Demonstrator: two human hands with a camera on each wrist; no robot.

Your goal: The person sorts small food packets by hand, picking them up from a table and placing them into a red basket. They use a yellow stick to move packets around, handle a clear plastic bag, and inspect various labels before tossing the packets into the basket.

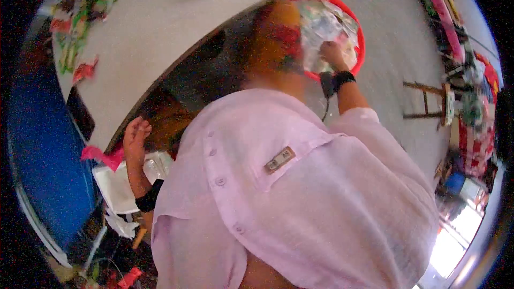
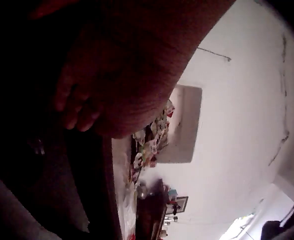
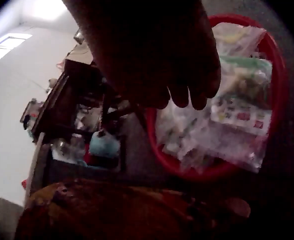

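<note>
Over the basin (image 1: 361,37) hangs the right hand (image 1: 333,54).

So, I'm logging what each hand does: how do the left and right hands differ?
The left hand is near the table, while the right hand is over the red tub. The left hand looks empty; the right hand is at the plastic packets, and whether it grips one is unclear. Both are bare, each with a black band at the wrist.
</note>
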